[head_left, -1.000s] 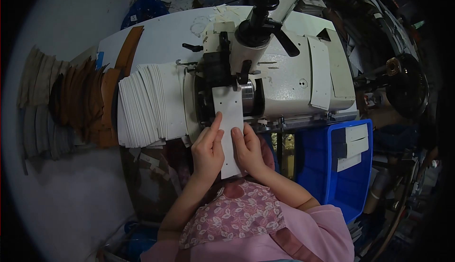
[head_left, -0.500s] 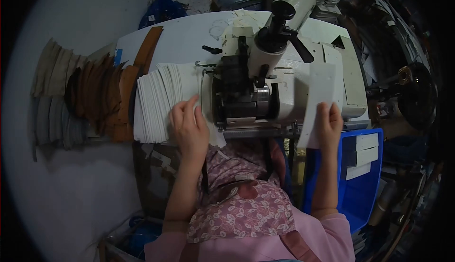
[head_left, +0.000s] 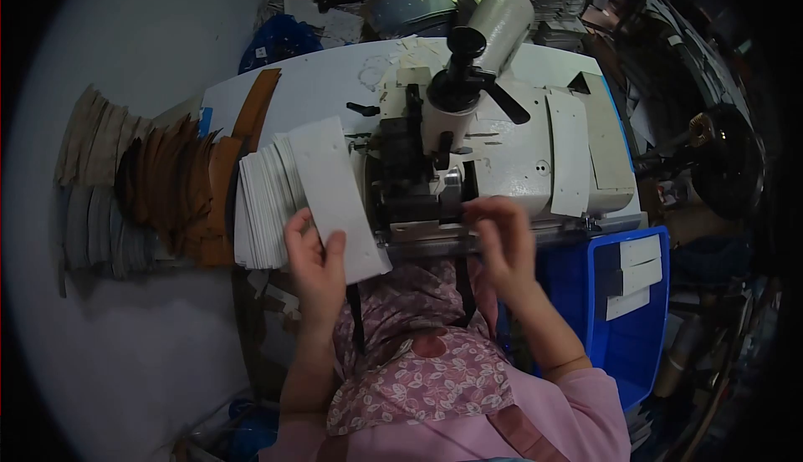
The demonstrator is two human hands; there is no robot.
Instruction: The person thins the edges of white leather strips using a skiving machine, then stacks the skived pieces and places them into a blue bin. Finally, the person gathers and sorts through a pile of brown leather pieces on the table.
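My left hand (head_left: 316, 274) grips a white strip (head_left: 339, 199) by its lower left edge, the thumb on top. The strip slants in front of a fanned stack of white strips (head_left: 263, 211), left of the machine. My right hand (head_left: 508, 245) hovers at the front of the skiving-type machine (head_left: 452, 102), beside its metal roller (head_left: 452, 186). Its fingers are bent and apart, slightly blurred, with nothing visible in them. Another white strip (head_left: 569, 157) lies on the machine's right side.
Brown pieces (head_left: 171, 178) and grey pieces (head_left: 92, 219) stand in rows at the left. A blue bin (head_left: 594, 328) with pale pieces inside sits at the lower right. A black lever (head_left: 506, 104) juts out from the machine. A dark round lamp-like object (head_left: 728, 161) is at far right.
My right hand has let go of its white strip on the machine's right side and moved left to the roller. My left hand has taken hold of a strip from the stack. The view has shifted slightly.
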